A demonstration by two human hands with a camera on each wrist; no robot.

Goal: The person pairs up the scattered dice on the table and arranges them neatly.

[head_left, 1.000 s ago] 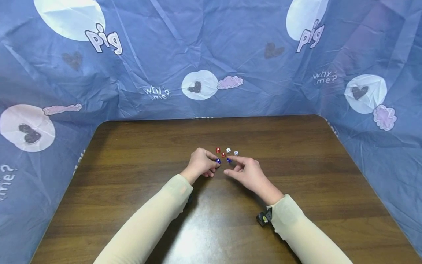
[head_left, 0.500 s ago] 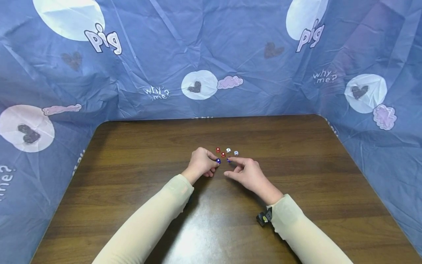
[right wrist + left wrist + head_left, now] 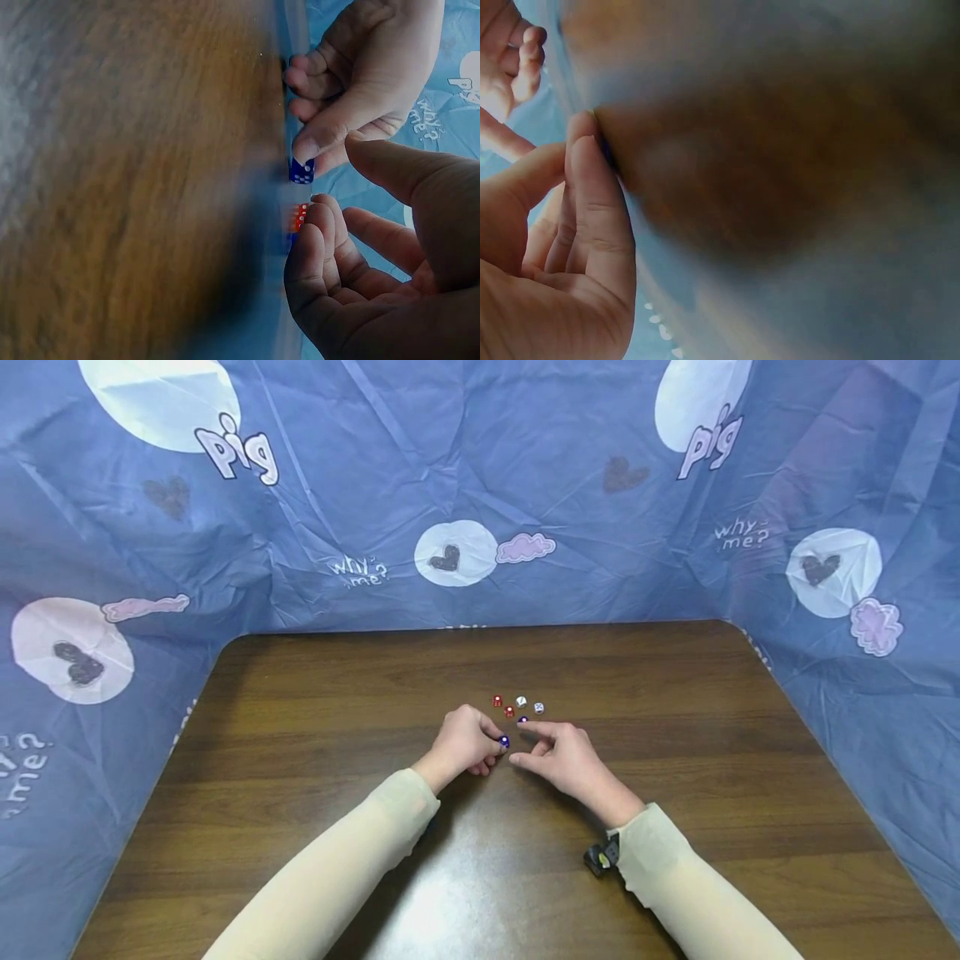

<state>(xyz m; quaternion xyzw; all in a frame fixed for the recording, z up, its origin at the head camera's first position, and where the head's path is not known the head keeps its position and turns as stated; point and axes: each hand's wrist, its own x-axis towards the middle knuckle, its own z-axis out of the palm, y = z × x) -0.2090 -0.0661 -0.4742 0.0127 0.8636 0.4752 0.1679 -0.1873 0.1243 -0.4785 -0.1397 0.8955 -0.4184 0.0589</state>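
My left hand (image 3: 467, 742) pinches a blue die (image 3: 504, 742) between thumb and fingers. In the right wrist view the same die (image 3: 302, 171) shows white dots beside the thumb tip. My right hand (image 3: 564, 758) has its thumb and index finger spread apart and nothing between them. Its index fingertip is right at a second blue die (image 3: 523, 720), mostly covered by the finger in the head view. In the left wrist view my left hand (image 3: 585, 225) hides nearly all of its die.
Two red dice, one farther back (image 3: 497, 701) and one nearer (image 3: 509, 712), lie just beyond the hands. To their right are two white dice, one left (image 3: 521, 702) and one right (image 3: 538, 707). The brown wooden table (image 3: 337, 693) is bordered by a blue printed cloth (image 3: 390, 468).
My left hand has moved nearer to me and slightly right, bringing the blue die away from the red dice. The other blue die has turned under my right index fingertip; that hand has barely moved.
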